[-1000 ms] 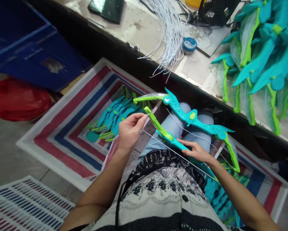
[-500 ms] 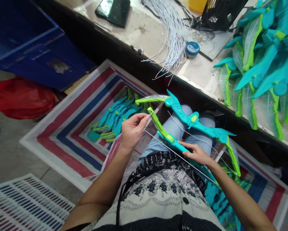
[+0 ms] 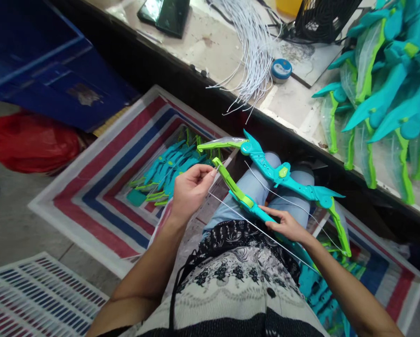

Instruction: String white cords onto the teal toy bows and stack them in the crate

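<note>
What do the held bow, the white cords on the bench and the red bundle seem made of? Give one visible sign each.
Held bow: likely hard plastic, smooth; clean moulded shapes in teal and green.
White cords: probably matt textile or elastic; thin, bending strands.
Red bundle: perhaps thin plastic film; slightly shiny creases, fabric possible.

Bow (image 3: 247, 201) teal and lime, string (image 3: 238, 215) white; shaded lining (image 3: 400, 291) seemingly red-striped.

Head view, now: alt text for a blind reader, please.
The left hand pinches white string near the green tip of a teal-and-green toy bow that the right hand holds; a second bow lies over the knees.
</note>
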Available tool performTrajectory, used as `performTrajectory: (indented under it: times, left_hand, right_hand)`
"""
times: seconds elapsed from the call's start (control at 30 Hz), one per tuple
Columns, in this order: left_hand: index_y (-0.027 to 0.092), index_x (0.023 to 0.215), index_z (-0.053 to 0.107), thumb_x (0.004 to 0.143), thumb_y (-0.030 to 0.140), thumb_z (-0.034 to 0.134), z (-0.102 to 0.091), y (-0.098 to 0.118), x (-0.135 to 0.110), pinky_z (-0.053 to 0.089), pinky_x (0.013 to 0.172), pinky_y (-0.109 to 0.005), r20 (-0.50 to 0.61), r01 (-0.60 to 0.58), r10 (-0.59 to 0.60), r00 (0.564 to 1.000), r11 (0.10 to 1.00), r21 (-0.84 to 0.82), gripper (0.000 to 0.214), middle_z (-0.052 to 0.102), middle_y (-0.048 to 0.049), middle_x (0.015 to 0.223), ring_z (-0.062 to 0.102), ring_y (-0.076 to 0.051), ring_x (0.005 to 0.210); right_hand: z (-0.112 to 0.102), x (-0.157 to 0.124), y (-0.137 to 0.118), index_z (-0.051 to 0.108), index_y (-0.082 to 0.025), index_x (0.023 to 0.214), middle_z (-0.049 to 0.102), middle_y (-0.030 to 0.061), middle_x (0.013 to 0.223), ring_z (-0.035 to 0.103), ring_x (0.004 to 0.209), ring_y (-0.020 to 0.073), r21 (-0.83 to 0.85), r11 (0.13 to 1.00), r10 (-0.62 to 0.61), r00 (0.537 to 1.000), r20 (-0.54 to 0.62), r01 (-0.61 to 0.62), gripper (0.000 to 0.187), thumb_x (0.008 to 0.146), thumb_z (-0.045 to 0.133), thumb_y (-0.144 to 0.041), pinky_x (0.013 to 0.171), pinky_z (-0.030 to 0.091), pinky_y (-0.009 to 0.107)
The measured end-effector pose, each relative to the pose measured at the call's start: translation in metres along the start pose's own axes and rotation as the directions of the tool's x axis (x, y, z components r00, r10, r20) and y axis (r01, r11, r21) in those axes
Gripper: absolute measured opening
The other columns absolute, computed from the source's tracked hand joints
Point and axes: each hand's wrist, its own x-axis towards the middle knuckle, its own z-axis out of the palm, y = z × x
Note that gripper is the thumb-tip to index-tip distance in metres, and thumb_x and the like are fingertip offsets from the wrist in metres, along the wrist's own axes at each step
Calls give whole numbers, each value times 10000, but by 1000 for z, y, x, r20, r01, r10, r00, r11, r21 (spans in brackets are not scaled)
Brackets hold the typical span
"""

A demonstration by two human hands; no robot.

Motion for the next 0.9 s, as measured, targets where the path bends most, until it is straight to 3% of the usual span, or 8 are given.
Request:
performTrajectory:
  times: [0.57, 0.9]
  left_hand:
    - [165, 736, 692, 748, 337, 698, -1, 7, 4, 361, 505, -208, -49, -17, 18, 999, 1000, 5, 173, 587, 16, 609, 465, -87, 542]
    - [168, 715, 702, 758, 271, 674, -3, 7, 9, 362, 520, -213, -16, -129, 132, 991, 983, 129, 115, 559, 26, 585, 443, -81, 531]
  right_hand:
    - [4, 0, 0, 563, -214, 1371, 546, 71, 1418, 532, 1291, 310, -27, 1000, -16, 1000, -23, 15, 602, 810, 623, -424, 1089, 427, 500]
    - [5, -1, -4, 577, -226, 1359, 579, 56, 1388, 543, 1281, 297, -47, 999, -27, 999, -28, 26, 574, 805, 606, -372, 1098, 420, 492]
